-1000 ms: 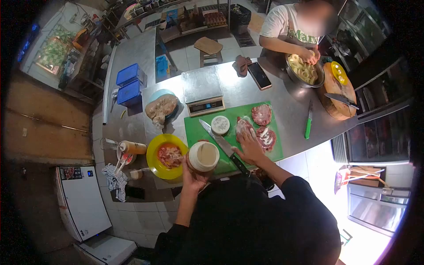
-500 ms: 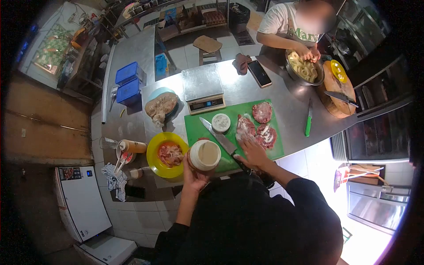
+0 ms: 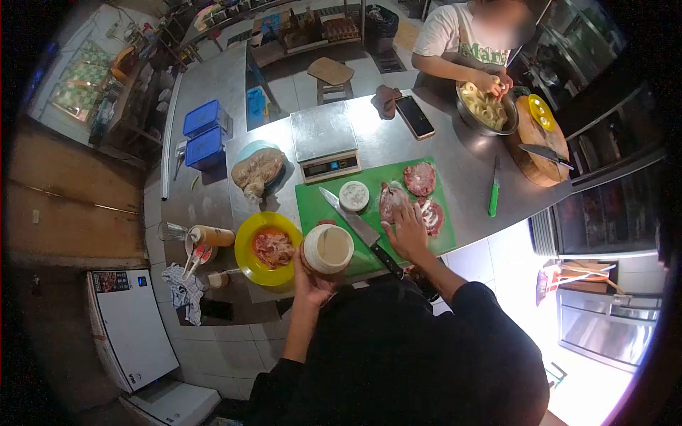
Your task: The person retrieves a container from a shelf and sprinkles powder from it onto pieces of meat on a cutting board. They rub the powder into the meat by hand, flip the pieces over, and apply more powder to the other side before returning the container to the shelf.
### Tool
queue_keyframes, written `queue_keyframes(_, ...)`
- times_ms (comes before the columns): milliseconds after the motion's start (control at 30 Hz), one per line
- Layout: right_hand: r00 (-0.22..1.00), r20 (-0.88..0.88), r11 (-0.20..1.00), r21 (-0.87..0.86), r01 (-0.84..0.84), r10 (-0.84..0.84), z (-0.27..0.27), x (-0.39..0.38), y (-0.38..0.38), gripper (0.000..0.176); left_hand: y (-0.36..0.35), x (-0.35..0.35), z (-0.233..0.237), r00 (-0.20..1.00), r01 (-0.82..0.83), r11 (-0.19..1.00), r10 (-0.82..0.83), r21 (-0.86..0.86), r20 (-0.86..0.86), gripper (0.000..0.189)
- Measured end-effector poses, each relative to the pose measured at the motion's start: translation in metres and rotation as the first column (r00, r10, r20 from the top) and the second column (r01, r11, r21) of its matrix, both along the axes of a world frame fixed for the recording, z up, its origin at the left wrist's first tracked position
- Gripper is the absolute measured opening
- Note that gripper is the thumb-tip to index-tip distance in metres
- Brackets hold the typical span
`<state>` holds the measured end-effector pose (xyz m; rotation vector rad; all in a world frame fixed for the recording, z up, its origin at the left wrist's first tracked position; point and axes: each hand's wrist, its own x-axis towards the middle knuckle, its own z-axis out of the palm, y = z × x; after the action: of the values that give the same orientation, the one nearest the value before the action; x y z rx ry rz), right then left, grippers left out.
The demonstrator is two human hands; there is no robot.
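Note:
My left hand is wrapped round an open white jar with pale contents, held over the near edge of the green cutting board. My right hand lies with fingers stretched over a slice of raw meat, touching it; its fingers hide part of the slice. A second meat slice, smeared with white powder, sits just right of my fingers. Farther back is a third slice. Left of my right hand rest a large knife and a white lid with powder on it.
A yellow bowl of raw meat stands left of the jar, a scale behind the board. A bagged brown mass, phone and green-handled knife lie around. Across the table, another person handles pale rings in a metal bowl.
My right hand has shifted slightly right and turned, its fingers now pointing away from me across the meat slice. More of the knife handle shows. The left hand and jar have hardly moved.

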<state>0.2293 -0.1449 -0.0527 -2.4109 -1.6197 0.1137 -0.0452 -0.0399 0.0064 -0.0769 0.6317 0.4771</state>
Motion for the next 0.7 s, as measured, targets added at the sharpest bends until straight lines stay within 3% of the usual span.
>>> queue_keyframes(167, 0.995, -0.094, 0.999, -0.026, 0.03, -0.032, 0.023, -0.029, -0.028, 0.06, -0.001, -0.003, 0.003, 0.989, -0.088, 0.996, 0.083, -0.036, -0.123, 0.078)
queue_keyframes(267, 0.991, -0.127, 0.993, 0.118, -0.02, 0.035, 0.025, -0.012, -0.049, 0.063, 0.002, -0.007, -0.004, 0.996, -0.086, 0.996, 0.084, -0.026, -0.041, 0.076)
queue_keyframes(333, 0.94, -0.297, 0.951, 0.205, 0.233, -0.166, 0.018, 0.008, -0.056, 0.062, 0.004, -0.007, -0.006, 0.995, -0.081, 0.997, 0.08, -0.009, -0.056, 0.076)
queue_keyframes(467, 0.946, -0.175, 0.944, 0.14, 0.3, -0.274, 0.0, 0.028, -0.052, 0.063, 0.007, -0.008, -0.005, 0.998, -0.024, 0.999, 0.021, -0.041, -0.058, 0.075)
queue_keyframes(533, 0.984, 0.001, 0.981, 0.078, 0.179, -0.18, 0.001, 0.015, -0.049, 0.064, 0.008, -0.003, 0.0, 0.996, -0.002, 1.0, 0.0, -0.022, -0.09, 0.074)
queue_keyframes(633, 0.987, -0.151, 0.998, 0.009, 0.059, -0.057, 0.022, 0.001, -0.069, 0.065, 0.008, 0.001, -0.002, 0.994, 0.013, 1.0, -0.012, 0.006, -0.106, 0.075)
queue_keyframes(700, 0.987, -0.147, 0.996, -0.067, 0.05, -0.06, 0.037, 0.01, -0.08, 0.064, 0.008, 0.0, -0.002, 0.995, 0.012, 1.0, -0.01, 0.015, -0.095, 0.075)
